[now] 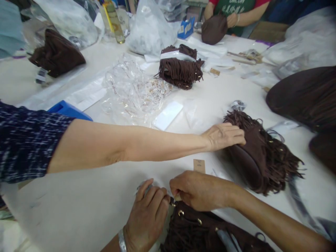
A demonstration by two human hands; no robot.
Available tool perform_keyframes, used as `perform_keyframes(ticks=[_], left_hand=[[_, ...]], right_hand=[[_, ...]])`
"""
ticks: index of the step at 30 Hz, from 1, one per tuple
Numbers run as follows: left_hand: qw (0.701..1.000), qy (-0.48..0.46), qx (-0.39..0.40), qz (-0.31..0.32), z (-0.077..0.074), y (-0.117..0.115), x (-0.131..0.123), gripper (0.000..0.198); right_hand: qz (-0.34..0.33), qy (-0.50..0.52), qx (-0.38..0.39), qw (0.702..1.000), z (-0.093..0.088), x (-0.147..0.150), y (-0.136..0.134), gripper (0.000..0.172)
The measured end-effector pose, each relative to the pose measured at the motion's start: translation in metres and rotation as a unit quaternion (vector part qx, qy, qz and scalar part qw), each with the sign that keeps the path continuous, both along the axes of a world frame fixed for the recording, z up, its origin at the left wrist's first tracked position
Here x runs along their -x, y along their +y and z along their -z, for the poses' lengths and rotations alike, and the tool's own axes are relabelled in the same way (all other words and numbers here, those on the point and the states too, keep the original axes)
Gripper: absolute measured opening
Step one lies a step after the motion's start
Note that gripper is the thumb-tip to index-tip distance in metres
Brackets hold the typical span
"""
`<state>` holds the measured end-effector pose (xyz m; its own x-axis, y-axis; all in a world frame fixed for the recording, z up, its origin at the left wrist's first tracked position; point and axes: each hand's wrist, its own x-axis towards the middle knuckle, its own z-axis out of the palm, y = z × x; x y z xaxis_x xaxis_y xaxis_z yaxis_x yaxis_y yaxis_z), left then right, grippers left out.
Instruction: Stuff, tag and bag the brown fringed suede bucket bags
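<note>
A dark brown fringed bag [194, 231] with gold eyelets lies right in front of me, cut off by the lower edge of the picture. My left hand [151, 217], with a silvery band at its wrist, has its fingers curled at the bag's upper left corner. Close beside it, my right hand [199, 190] is closed in a pinch over the same corner, by a small dark strap end. What sits between those fingertips is mostly hidden. Just beyond my right hand lies a brown card tag [199, 165].
A co-worker's arm [136, 141] crosses from the left, its hand on another fringed bag [252, 150]. Farther off are a wrapped fringed bag [181, 66], clear plastic with strings [136, 91], a white card [168, 115] and a blue box [69, 111]. Another person handles a brown bag [214, 29].
</note>
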<state>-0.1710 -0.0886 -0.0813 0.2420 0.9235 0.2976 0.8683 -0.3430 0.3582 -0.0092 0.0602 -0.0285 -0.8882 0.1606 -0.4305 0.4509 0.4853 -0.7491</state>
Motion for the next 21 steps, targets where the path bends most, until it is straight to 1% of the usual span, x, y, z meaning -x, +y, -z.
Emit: perform_keyframes(ticks=[5, 8, 12, 21], left_hand=[[1.000, -0.002, 0.002, 0.000, 0.0001, 0.0001, 0.0003, 0.020], [1.000, 0.006, 0.000, -0.003, 0.0015, -0.0006, -0.0002, 0.019], [1.000, 0.006, 0.001, -0.001, 0.0038, -0.0014, 0.0000, 0.018], [1.000, 0.000, 0.005, 0.010, 0.0014, 0.0003, 0.0010, 0.020]], right_hand=[[0.024, 0.004, -0.001, 1.000, 0.0025, -0.0020, -0.0038, 0.025], [0.030, 0.021, 0.016, 0.999, 0.0041, -0.0038, -0.0034, 0.026], [0.033, 0.013, 0.043, 0.998, 0.0042, -0.0041, -0.0021, 0.028], [0.037, -0.024, -0.006, 0.999, 0.0064, -0.0011, -0.0078, 0.024]])
